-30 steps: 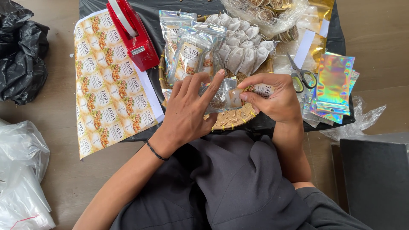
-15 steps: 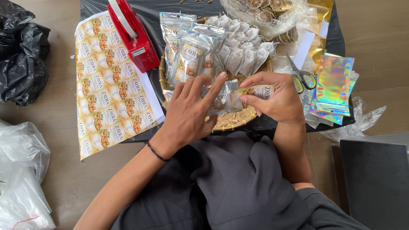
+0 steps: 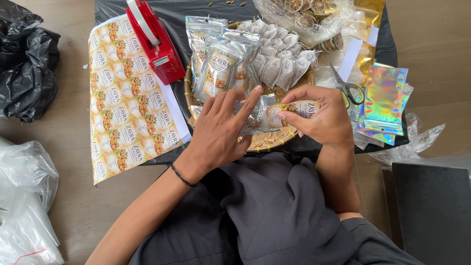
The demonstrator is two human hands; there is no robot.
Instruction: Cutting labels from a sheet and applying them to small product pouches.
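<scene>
Presently: left hand [image 3: 218, 135] pressed flat, fingers spread, on a clear pouch [image 3: 255, 118] lying over the woven tray [image 3: 267, 142]; right hand [image 3: 321, 118] with fingers pinched together on a printed label [image 3: 294, 109] at the pouch's right edge.

Risks (judged): label may go on crooked or creased if the pouch slides under the palm; adhesive may catch a fingertip; the tray sits at the near edge of the black sheet [image 3: 171, 14] and could tip toward the lap.

Surroundings: finished pouches [image 3: 218, 68] stacked upright just behind; white tea bags [image 3: 279, 54] fanned beside them; label sheet [image 3: 125, 98] to the left, red dispenser [image 3: 154, 41] lying across its top; scissors [image 3: 348, 91] and holographic pouches [image 3: 385, 100] close by the right hand (crowding its elbow room); dried slices in a clear bag [image 3: 306, 14] at the far side; black bag [image 3: 27, 64] well apart on the table [image 3: 64, 196].
</scene>
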